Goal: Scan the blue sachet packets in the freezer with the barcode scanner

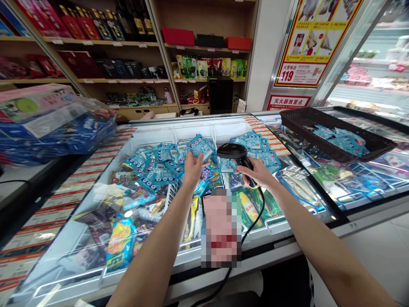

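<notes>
My left hand [193, 169] is closed on the edge of a small blue packet [201, 147] whose barcode side faces up. Just to the right, my right hand [256, 172] grips the handle of a black barcode scanner [232, 150], its head turned toward the packet. A black cable [260, 209] runs from the handle down past the freezer's front edge. Many similar blue packets [153, 166] lie in a spread pile on the freezer's glass top to the left, and another pile [252, 140] lies behind the scanner.
Ice creams show through the glass of the chest freezer [182, 245]. A blurred-out phone-like object [221, 226] lies at its front edge. A brown basket [306, 121] with blue packets stands on the right. Plastic-wrapped boxes [54, 123] sit on the left; shelves [121, 42] stand behind.
</notes>
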Action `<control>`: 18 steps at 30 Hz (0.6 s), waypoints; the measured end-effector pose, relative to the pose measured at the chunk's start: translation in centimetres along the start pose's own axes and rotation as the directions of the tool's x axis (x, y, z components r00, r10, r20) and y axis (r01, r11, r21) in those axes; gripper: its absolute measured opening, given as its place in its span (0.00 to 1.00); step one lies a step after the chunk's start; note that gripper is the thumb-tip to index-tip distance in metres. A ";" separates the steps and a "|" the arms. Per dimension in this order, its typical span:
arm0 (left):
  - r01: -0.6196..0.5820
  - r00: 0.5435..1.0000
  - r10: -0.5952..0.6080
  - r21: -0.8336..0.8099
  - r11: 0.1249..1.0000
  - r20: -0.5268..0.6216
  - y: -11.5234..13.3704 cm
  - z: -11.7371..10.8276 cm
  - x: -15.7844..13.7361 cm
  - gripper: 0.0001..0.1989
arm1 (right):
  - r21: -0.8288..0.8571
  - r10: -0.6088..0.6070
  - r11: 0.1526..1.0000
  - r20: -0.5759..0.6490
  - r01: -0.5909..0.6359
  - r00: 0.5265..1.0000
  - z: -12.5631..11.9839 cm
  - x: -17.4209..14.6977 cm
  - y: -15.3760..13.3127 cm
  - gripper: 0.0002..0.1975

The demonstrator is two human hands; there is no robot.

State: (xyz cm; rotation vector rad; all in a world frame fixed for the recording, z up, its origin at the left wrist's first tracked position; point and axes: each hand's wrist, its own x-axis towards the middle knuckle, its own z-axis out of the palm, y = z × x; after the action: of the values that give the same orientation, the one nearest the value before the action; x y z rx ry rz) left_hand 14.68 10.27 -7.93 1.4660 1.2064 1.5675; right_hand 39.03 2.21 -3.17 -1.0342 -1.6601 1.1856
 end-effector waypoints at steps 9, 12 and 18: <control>-0.078 0.987 0.126 0.385 0.920 -0.100 0.8 0.1 -0.2 0.14 | 0.113 0.016 0.994 -0.162 0.003 0.987 -1.3 0.2 0.7 0.19; -0.143 0.967 0.237 0.574 0.806 -0.092 1.6 0.0 -0.4 0.20 | 0.166 0.029 0.986 -0.210 0.007 0.977 -1.7 0.6 1.3 0.18; -0.316 0.919 0.376 0.783 0.535 0.114 3.3 0.7 -1.5 0.23 | 0.260 0.048 0.964 -0.357 0.050 0.933 -2.3 1.5 2.6 0.18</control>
State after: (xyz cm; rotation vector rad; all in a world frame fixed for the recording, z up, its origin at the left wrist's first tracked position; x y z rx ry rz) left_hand 15.97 7.90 -5.44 2.3636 1.8956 1.3587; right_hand 41.07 4.80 -5.00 -1.0092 -1.1793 1.1037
